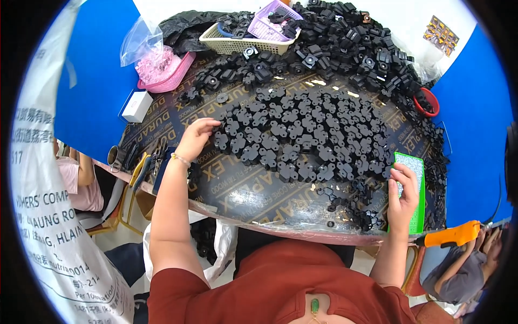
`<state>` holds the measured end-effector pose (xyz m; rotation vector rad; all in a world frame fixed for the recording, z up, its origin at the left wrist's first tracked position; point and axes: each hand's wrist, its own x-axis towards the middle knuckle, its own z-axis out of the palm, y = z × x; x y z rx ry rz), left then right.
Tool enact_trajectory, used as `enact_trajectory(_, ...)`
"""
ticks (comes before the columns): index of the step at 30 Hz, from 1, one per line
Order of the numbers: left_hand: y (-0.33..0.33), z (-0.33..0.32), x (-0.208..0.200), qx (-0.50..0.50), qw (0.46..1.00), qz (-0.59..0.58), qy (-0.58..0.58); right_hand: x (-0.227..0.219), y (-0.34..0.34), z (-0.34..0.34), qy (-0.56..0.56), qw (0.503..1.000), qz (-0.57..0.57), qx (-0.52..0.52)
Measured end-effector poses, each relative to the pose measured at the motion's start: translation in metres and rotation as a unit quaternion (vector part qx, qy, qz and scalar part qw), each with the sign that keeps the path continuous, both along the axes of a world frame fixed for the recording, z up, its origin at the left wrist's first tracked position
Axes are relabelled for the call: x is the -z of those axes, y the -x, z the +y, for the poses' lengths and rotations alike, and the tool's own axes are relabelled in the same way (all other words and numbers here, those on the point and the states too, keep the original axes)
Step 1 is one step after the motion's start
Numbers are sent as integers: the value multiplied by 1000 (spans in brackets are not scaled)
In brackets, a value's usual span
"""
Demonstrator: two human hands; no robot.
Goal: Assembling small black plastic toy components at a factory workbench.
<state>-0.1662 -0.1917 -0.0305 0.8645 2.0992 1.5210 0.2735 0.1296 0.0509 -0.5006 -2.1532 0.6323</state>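
Note:
A broad single layer of flat black plastic pieces with lobed edges (307, 132) covers the middle of the table. At its left edge, my left hand (198, 135) has its fingers stretched out, the tips touching or very near the outermost pieces. My right hand (404, 197) is at the right edge of the spread, fingers slightly bent and thumb apart, with nothing visible in it. It partly covers a bright green tray (420, 216) with a pale speckled inside. Smaller black pieces (367, 202) lie loose just left of that hand.
Black block-shaped parts (345, 38) are heaped along the back and right. Behind stand a cream basket (216, 43), a purple basket (259, 27) and a pink basket (183, 73). A red bowl (418, 98), white box (137, 107), metal cup (114, 156) and orange-handled tool (453, 234) sit around the edges.

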Motion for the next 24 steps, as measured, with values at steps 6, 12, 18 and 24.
enact_trajectory(6,73,17,-10,-236,923,299,44,2,-21,16,-8,999,10,44)
enact_trajectory(12,116,68,5,-294,833,250,398,-2,-35,28,-3,993,47,111)
enact_trajectory(18,104,58,17,-155,878,341,299,5,-45,51,26,989,73,126)
enact_trajectory(24,84,87,-64,-142,966,20,-215,-13,-33,90,95,979,110,143)
